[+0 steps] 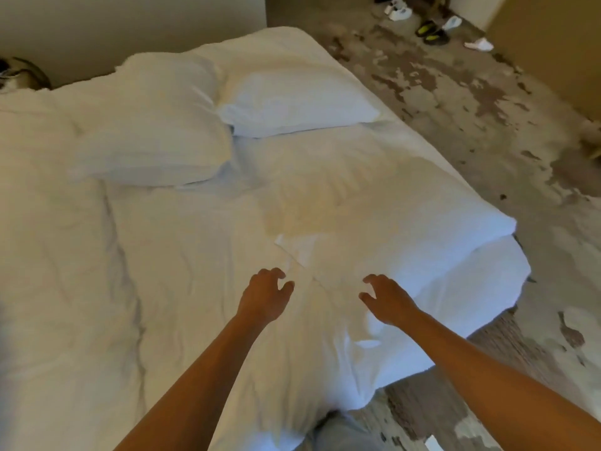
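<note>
A white duvet covers the bed, rumpled, with a folded edge running between my hands. My left hand hovers just above the duvet near the bed's corner, fingers loosely curled and holding nothing. My right hand is a short way to its right, fingers spread and slightly bent, also holding nothing. Two white pillows lie at the head of the bed: a larger pillow on the left and a smaller pillow on the right.
Patterned grey-brown carpet lies to the right of the bed. Shoes and white items are scattered on the floor at the far top right. A dark object sits at the far left by the wall.
</note>
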Demonstrator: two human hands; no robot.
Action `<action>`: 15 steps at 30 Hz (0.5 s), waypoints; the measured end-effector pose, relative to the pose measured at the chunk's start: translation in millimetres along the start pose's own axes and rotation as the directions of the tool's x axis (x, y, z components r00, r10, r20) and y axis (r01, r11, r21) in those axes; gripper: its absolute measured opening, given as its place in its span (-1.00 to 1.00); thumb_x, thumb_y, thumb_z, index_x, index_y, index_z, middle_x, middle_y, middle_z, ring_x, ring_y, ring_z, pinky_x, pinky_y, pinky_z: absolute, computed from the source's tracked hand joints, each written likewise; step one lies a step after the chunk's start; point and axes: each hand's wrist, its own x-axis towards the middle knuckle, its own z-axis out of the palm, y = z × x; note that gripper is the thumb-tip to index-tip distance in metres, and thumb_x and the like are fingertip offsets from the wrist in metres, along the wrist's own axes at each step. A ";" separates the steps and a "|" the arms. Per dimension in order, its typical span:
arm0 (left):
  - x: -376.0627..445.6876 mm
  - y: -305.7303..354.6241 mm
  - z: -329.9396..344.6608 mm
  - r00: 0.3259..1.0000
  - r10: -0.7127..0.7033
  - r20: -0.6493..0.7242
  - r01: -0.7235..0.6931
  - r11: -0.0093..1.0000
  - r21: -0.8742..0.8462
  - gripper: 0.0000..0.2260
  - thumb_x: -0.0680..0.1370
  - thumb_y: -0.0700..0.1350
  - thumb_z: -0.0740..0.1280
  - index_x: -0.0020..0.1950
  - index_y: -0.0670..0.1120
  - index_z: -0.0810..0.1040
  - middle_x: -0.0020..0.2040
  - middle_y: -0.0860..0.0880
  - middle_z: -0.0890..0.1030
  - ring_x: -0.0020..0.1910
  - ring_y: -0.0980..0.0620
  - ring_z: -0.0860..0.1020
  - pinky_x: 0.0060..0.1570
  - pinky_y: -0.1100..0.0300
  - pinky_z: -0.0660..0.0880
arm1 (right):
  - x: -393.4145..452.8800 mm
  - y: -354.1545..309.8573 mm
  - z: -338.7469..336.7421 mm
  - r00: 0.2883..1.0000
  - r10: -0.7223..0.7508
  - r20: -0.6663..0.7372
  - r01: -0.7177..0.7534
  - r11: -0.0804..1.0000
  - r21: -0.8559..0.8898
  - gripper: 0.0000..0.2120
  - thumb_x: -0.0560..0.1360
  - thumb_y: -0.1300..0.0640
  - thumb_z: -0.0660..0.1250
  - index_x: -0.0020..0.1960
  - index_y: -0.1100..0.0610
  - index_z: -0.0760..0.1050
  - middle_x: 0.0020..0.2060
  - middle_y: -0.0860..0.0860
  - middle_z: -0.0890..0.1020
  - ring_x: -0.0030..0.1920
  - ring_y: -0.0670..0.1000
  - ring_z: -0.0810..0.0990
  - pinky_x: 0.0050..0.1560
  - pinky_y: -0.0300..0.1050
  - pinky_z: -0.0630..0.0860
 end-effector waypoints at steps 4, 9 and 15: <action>45.3 72.7 23.9 0.999 0.016 0.036 -0.017 1.000 0.023 -0.62 0.62 0.15 0.24 0.38 0.02 0.49 0.36 -0.05 0.52 0.37 -0.06 0.46 0.32 0.00 0.43 | 44.7 63.1 -35.1 0.998 0.023 -0.057 -0.018 0.996 0.083 -0.46 0.67 -0.08 0.28 0.59 0.07 0.31 0.54 0.09 0.40 0.51 0.14 0.40 0.44 0.07 0.44; 116.7 137.3 46.1 0.999 0.017 0.048 -0.017 1.000 0.000 -0.61 0.61 0.16 0.24 0.39 0.03 0.49 0.32 -0.04 0.54 0.33 -0.06 0.49 0.27 0.04 0.45 | 123.2 116.6 -69.9 0.987 0.085 -0.134 -0.083 0.996 0.018 -0.29 0.64 -0.23 0.25 0.67 0.04 0.14 0.67 0.16 0.16 0.65 0.22 0.13 0.56 0.21 0.26; 211.0 169.0 77.4 0.996 -0.051 0.071 0.053 0.998 -0.027 -0.60 0.60 0.17 0.24 0.39 0.04 0.48 0.28 -0.03 0.55 0.26 -0.05 0.53 0.23 0.04 0.48 | 210.9 160.2 -69.0 0.910 0.314 -0.272 -0.320 0.947 0.021 -0.05 0.53 -0.54 -0.03 0.70 0.04 -0.03 0.69 0.19 0.00 0.67 0.29 -0.04 0.51 0.53 0.11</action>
